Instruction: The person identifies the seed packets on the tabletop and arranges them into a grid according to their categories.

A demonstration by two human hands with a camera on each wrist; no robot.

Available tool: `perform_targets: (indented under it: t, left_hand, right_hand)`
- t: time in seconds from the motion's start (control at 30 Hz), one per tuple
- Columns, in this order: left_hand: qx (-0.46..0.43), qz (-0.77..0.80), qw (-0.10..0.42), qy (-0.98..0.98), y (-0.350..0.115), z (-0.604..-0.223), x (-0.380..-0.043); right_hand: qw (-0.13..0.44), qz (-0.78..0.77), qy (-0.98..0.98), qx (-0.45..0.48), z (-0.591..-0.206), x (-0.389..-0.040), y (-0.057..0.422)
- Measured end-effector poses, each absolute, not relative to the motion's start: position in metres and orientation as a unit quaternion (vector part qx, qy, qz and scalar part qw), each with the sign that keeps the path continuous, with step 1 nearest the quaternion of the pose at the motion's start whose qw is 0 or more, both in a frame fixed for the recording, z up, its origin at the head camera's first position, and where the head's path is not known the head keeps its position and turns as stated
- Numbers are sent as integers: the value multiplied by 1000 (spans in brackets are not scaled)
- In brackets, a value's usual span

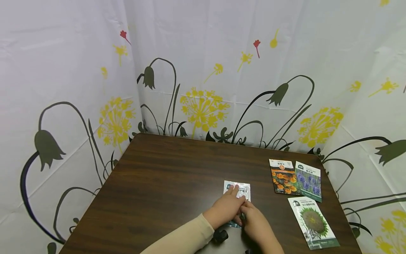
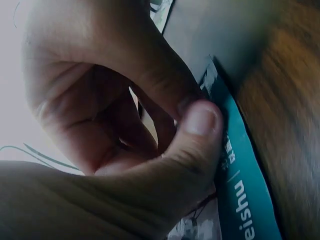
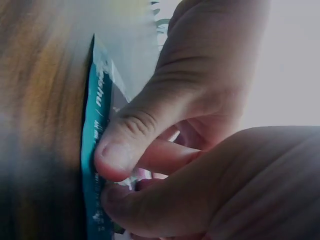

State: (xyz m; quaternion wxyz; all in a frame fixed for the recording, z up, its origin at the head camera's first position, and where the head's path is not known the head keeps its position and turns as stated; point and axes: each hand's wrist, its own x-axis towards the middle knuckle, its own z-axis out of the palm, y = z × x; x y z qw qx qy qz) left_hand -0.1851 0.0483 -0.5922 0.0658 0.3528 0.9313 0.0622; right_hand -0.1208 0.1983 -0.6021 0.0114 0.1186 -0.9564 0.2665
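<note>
A seed packet with a white top and a teal lower band lies on the dark wooden table, partly covered by both hands. My left hand reaches across it, fingers stretched over its upper part in the head view. At the packet's near side is my right hand, its fingers bent against it. Both wrist views show the two thumbs close together on the teal band, pinching the packet along that edge. Most of its printed picture is hidden behind the hands.
To the right lie an orange-flower seed packet, a purple-flower packet overlapping it, and a packet with a green-rimmed flower head. A small black object sits beside the left sleeve. A flower-printed curtain hangs behind the table.
</note>
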Motion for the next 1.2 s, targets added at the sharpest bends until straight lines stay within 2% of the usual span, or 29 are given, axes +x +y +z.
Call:
perform_targets:
  t: [0.23, 0.47, 0.83, 1.2]
  left_hand:
    - [335, 80, 61, 937, 37, -589, -192]
    - [328, 135, 77, 932, 24, -595, -208]
    - [320, 160, 76, 931, 15, -593, -207]
    - [287, 161, 62, 942, 12, -598, -225]
  right_hand:
    - [24, 248, -957, 146, -607, -133, 188]
    - [38, 261, -950, 165, -605, -148, 181]
    - [32, 262, -951, 160, -611, -154, 173]
    - [89, 270, -934, 215, -613, -175, 166]
